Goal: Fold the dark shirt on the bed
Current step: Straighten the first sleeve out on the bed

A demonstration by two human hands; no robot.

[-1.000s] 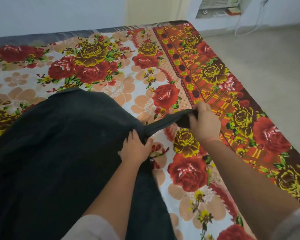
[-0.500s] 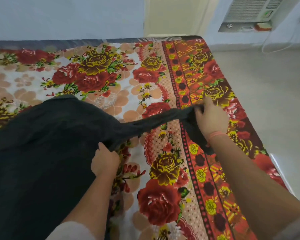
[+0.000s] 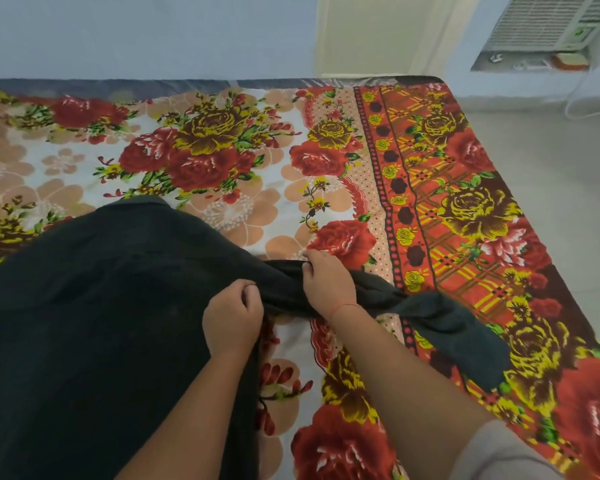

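Dark cotton shirt (image 3: 94, 323) lies spread on the flowery red bedsheet (image 3: 222, 168), its sleeve (image 3: 440, 323) trailing right. Left hand (image 3: 232, 318) pinches fabric at the shoulder; right hand (image 3: 328, 284), nearer the sleeve, clamps it, so probably folds it leftward.

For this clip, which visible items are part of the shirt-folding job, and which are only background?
Part of the job:
- dark shirt, spread on the bed
- its sleeve, trailing right
- left hand and right hand, both gripping the sleeve where it joins the body
- floral bedsheet, the folding surface

Background:
- window air conditioner
- floor
- wall
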